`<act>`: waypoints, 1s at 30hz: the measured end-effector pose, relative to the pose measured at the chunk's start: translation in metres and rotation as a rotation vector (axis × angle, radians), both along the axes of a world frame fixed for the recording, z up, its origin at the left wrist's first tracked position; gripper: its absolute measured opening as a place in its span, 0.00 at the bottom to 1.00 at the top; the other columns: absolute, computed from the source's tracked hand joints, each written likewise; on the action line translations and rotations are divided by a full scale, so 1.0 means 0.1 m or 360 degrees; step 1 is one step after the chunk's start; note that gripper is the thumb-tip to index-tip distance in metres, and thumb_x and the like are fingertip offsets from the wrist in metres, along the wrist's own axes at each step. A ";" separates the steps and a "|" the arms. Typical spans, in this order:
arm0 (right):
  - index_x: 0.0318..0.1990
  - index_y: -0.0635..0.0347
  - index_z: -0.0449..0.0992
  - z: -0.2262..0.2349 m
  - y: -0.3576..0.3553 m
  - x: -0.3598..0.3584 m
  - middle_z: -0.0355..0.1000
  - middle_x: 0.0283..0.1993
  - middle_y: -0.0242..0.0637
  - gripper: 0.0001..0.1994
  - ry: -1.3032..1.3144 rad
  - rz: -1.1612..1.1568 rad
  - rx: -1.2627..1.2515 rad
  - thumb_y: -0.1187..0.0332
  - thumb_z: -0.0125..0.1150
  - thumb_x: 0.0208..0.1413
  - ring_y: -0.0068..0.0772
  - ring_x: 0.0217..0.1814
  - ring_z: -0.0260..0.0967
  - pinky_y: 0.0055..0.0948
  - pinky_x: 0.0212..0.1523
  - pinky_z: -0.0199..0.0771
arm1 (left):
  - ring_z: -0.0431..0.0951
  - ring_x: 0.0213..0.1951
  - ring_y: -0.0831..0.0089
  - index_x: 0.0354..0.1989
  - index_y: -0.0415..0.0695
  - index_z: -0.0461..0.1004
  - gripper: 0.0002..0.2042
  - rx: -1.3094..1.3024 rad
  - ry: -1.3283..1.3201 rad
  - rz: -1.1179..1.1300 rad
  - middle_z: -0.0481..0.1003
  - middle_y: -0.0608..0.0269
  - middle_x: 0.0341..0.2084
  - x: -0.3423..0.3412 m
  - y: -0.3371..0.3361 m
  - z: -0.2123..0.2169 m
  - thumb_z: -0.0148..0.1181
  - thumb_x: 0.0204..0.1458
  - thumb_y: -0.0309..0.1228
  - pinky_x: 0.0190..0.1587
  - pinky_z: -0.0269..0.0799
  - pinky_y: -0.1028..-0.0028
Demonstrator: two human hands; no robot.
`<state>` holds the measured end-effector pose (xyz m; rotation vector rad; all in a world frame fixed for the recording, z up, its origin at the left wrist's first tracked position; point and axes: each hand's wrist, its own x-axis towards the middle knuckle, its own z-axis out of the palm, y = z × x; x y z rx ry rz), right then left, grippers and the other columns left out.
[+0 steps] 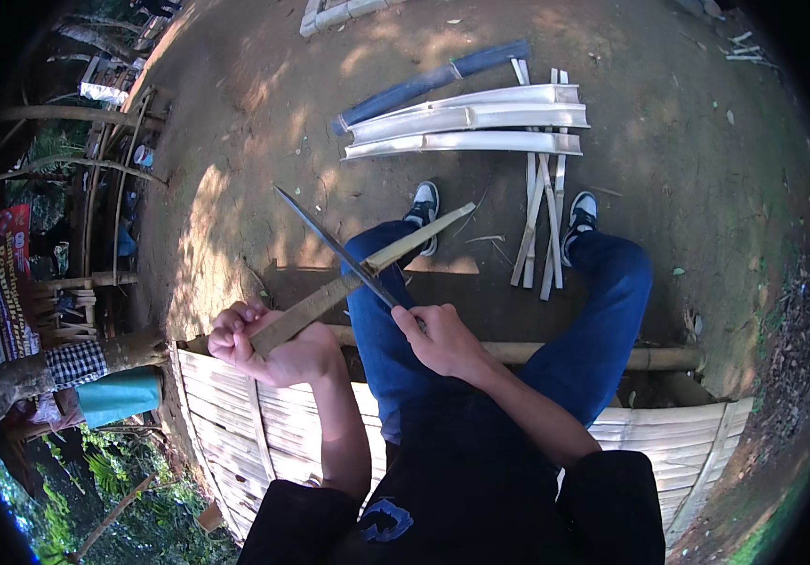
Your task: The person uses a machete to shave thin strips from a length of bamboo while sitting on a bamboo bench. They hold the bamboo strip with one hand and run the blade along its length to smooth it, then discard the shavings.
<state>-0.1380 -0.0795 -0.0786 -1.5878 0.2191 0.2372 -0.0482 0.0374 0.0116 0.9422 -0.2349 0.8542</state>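
My left hand (268, 347) is closed round the lower end of a flat bamboo strip (309, 308), which slants up and away to the right over my thigh. In my right hand (440, 339) is the handle end of a long-bladed knife (315, 226); its handle is mostly hidden by my fingers. The blade points up to the left and crosses the strip near its middle, touching it at a node. Beyond the crossing, the strip's pale upper part (428, 233) reaches out past my left shoe. Thin shavings hang or lie beside its tip.
Split bamboo halves (466, 118) lie on the dirt ground ahead, with a dark bamboo piece (433, 83) behind them. Several narrow strips (543, 217) lie between my feet. I sit on a slatted bamboo bench (226, 400). Posts, a banner (5, 282) and a green cloth (120, 395) are at left.
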 end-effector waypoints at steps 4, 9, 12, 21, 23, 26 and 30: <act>0.29 0.72 0.76 0.50 -0.04 0.01 0.67 0.16 0.57 0.25 -0.0405 0.0164 0.0053 0.52 0.49 0.58 0.59 0.24 0.70 0.46 0.29 0.70 | 0.59 0.30 0.75 0.29 0.46 0.57 0.03 -0.0036 -0.0020 0.0023 0.58 0.66 0.26 0.07 -0.06 0.08 0.43 0.48 0.24 0.37 0.59 0.74; 0.27 0.69 0.76 0.06 -0.07 0.09 0.68 0.17 0.55 0.27 -0.0293 -0.0009 -0.0171 0.49 0.46 0.60 0.58 0.26 0.71 0.45 0.29 0.71 | 0.62 0.30 0.76 0.30 0.48 0.60 0.04 0.0019 -0.0055 0.0026 0.61 0.67 0.26 0.06 -0.21 0.05 0.40 0.50 0.22 0.36 0.60 0.76; 0.23 0.74 0.74 -0.53 -0.42 0.09 0.69 0.19 0.60 0.34 0.0427 0.0040 -0.0381 0.46 0.39 0.62 0.58 0.31 0.74 0.47 0.35 0.71 | 0.61 0.28 0.76 0.29 0.49 0.59 0.03 0.0043 0.0014 0.0089 0.61 0.68 0.25 0.10 -0.06 0.07 0.41 0.49 0.25 0.32 0.59 0.76; 0.25 0.69 0.73 0.21 -0.25 -0.02 0.66 0.14 0.42 0.26 -0.0109 0.0004 0.0161 0.52 0.46 0.62 0.33 0.18 0.66 0.34 0.23 0.62 | 0.62 0.28 0.76 0.30 0.48 0.60 0.02 0.0027 -0.0028 0.0063 0.61 0.67 0.24 0.17 -0.16 0.07 0.42 0.50 0.25 0.34 0.59 0.74; 0.24 0.67 0.71 0.42 -0.22 0.04 0.66 0.15 0.37 0.23 -0.0371 0.0059 0.0222 0.54 0.46 0.62 0.25 0.18 0.64 0.29 0.22 0.61 | 0.62 0.28 0.75 0.30 0.48 0.60 0.02 0.0023 -0.0048 0.0003 0.61 0.67 0.24 0.15 -0.14 0.08 0.42 0.50 0.26 0.34 0.59 0.74; 0.26 0.69 0.74 0.41 -0.13 0.06 0.65 0.14 0.52 0.24 -0.0623 0.0031 0.0228 0.53 0.48 0.60 0.47 0.17 0.68 0.37 0.22 0.63 | 0.62 0.28 0.75 0.31 0.48 0.61 0.02 0.0038 -0.0088 -0.0065 0.61 0.66 0.24 0.11 -0.12 0.05 0.43 0.49 0.26 0.33 0.59 0.73; 0.26 0.69 0.76 -0.37 -0.13 0.05 0.68 0.16 0.52 0.27 -0.0043 0.0070 0.0196 0.49 0.46 0.60 0.51 0.23 0.72 0.40 0.27 0.69 | 0.61 0.28 0.74 0.31 0.47 0.59 0.04 0.0096 -0.0124 -0.0122 0.60 0.66 0.24 0.07 -0.13 0.05 0.44 0.47 0.26 0.34 0.59 0.72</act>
